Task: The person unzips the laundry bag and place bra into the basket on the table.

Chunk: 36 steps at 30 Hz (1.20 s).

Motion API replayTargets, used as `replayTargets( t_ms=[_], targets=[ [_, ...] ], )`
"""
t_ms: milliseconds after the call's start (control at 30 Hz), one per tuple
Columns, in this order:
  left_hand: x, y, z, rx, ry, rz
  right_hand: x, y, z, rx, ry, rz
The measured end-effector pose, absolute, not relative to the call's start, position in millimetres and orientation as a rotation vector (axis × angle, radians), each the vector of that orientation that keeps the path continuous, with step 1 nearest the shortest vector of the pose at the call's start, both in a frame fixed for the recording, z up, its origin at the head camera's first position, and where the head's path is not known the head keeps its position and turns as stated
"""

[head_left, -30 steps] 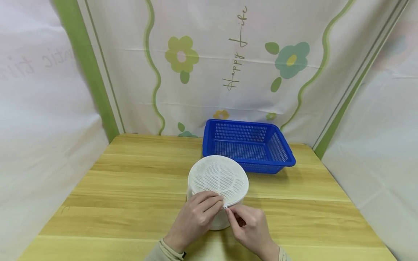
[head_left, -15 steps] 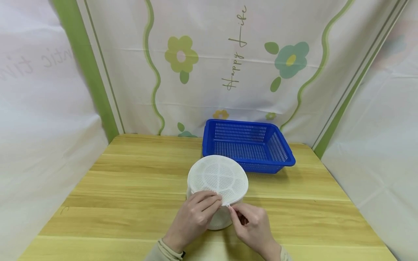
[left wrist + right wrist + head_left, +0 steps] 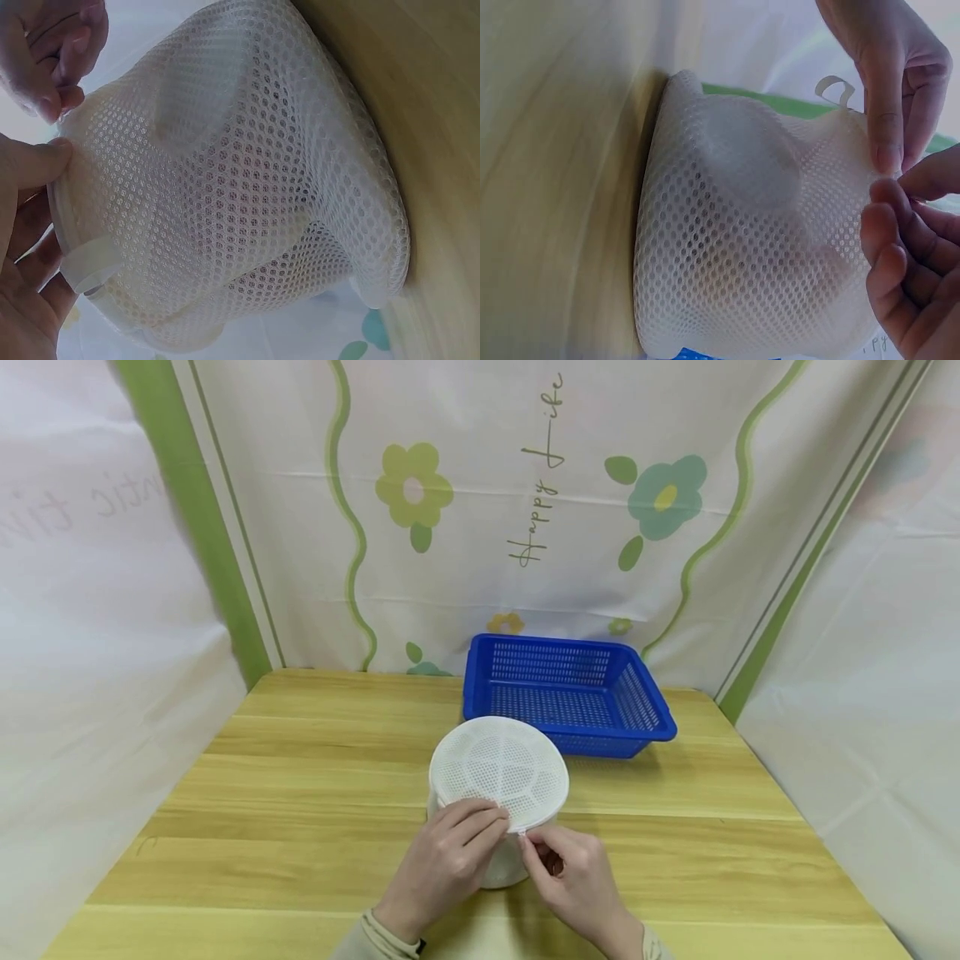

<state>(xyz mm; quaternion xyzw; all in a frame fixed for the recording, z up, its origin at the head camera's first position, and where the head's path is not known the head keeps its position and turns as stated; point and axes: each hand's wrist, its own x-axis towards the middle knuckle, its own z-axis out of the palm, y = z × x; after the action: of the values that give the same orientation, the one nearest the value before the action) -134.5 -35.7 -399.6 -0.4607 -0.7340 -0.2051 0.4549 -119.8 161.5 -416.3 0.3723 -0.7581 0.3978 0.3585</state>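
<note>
A round white mesh laundry bag [image 3: 506,764] stands upright on the wooden table, its flat top facing up. My left hand [image 3: 450,860] grips the near left of the top rim, fingers over the top and thumb against the side in the left wrist view. Beside it, my right hand [image 3: 581,885] pinches a small zipper pull at the rim's front edge; the pull is mostly hidden by the fingertips. A white fabric loop [image 3: 91,264] sticks out from the rim near my left hand. Through the bag's side [image 3: 727,247] something pale shows faintly, its kind unclear.
A blue plastic basket [image 3: 570,731] with slotted walls stands behind the bag, to the right, near the table's back edge. Bare wooden table [image 3: 300,793] lies to either side. Printed cloth curtains [image 3: 487,527] enclose the back and both sides.
My right hand has shifted slightly right along the rim with the zipper pull, mostly in the first half second. My left hand and the bag hold their place.
</note>
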Motion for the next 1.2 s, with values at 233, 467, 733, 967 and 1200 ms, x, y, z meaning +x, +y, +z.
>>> replayTargets(
  t_ms=[233, 467, 733, 967, 1200],
  targets=[
    [-134.6, -35.1, -401.6, -1.163, -1.825, -0.496, -118.6, 159.2, -415.6, 1.042, -1.94, 1.041],
    [-134.2, -36.7, -402.5, -1.173, -1.848, -0.476, -118.5, 158.1, -413.8, 1.015, -1.936, 0.964],
    [-134.4, -37.2, -401.6, -1.172, -1.838, -0.46, -119.1, 158.2, -413.6, 0.996, -1.909, 0.916],
    [-134.8, -37.9, -401.0, -1.171, -1.837, -0.451, -118.6, 158.6, -412.7, 0.983, -1.923, 0.909],
    [-134.9, -37.6, -400.3, -1.176, -1.823, -0.456, -117.8, 158.9, -412.1, 0.979, -1.925, 0.897]
  ],
)
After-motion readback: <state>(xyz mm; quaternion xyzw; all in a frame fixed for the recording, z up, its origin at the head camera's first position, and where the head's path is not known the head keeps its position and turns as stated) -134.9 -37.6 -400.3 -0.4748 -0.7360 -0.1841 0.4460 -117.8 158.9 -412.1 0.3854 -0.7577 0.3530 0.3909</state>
